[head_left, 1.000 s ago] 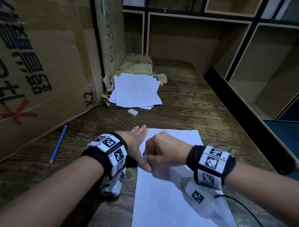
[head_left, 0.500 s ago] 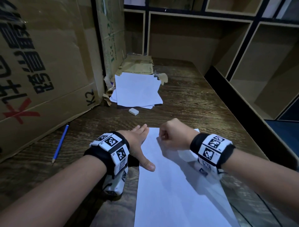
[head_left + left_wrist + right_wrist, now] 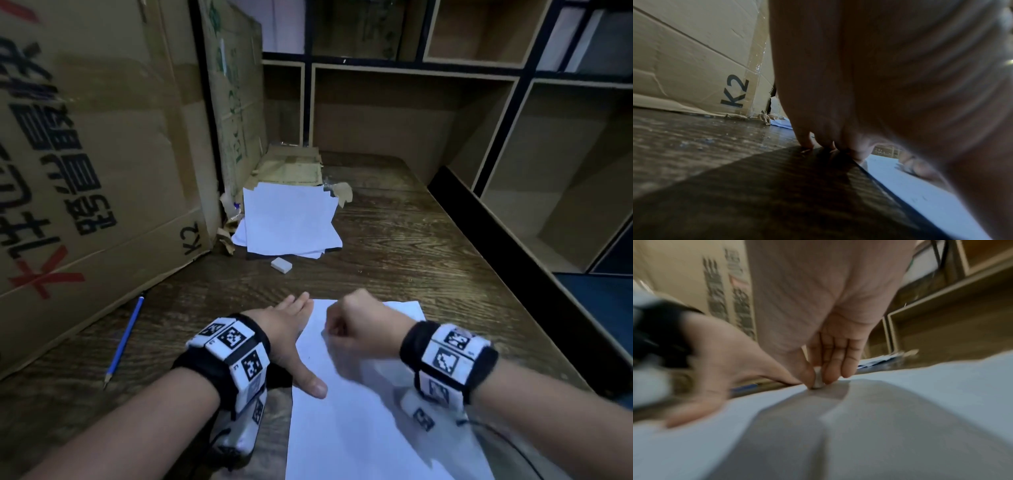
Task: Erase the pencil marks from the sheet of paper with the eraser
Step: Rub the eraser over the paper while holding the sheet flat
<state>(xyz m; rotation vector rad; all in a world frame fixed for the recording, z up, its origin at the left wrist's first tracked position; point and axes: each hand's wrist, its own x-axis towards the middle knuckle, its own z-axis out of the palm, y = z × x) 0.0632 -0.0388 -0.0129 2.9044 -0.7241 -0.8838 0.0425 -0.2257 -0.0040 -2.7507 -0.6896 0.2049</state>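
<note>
White rubber eraser (image 3: 817, 381), pinched in the right hand (image 3: 359, 329), has rubbed back from the white paper sheet's (image 3: 359, 428) far edge; flat left hand (image 3: 284, 329) pins it.

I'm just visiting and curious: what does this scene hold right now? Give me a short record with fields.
Place: wooden table beside cardboard boxes and shelves
Sheet of paper: lies flat in front of the person
Left hand: flat, fingers straight, pressing the sheet's left edge
Right hand: pinches a small white eraser against the sheet
Second eraser: lies loose, beside a stack of paper
Pencil: blue, left, untouched
</note>
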